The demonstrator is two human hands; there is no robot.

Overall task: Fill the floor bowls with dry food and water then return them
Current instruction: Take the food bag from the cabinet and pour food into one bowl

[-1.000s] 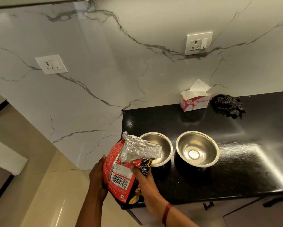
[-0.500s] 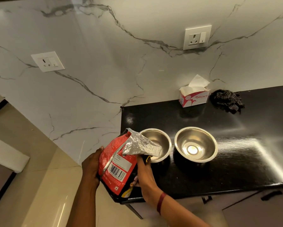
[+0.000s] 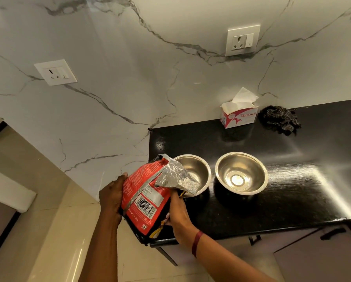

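Two steel bowls stand side by side on the black countertop [image 3: 292,190]. The left bowl [image 3: 199,169] is partly covered by the silver opened top of a red and black dry food bag [image 3: 144,198]; no food shows in it. The right bowl [image 3: 241,174] is bare inside, with a light glint at its bottom. I hold the bag tilted toward the left bowl, at the counter's left front corner. My left hand [image 3: 111,196] grips the bag's left side. My right hand [image 3: 177,210] grips its right side from below.
A tissue box [image 3: 238,117] and a dark checked cloth [image 3: 279,120] lie at the back of the counter against the marble wall. Two wall sockets [image 3: 242,40] [image 3: 55,72] sit above. Cabinet fronts with dark handles [image 3: 331,234] are under the counter; beige floor tiles lie to the left.
The bag has tipped a little further, its silver mouth now reaching over the left bowl's rim. Both hands keep their grip. The bowls have not moved.
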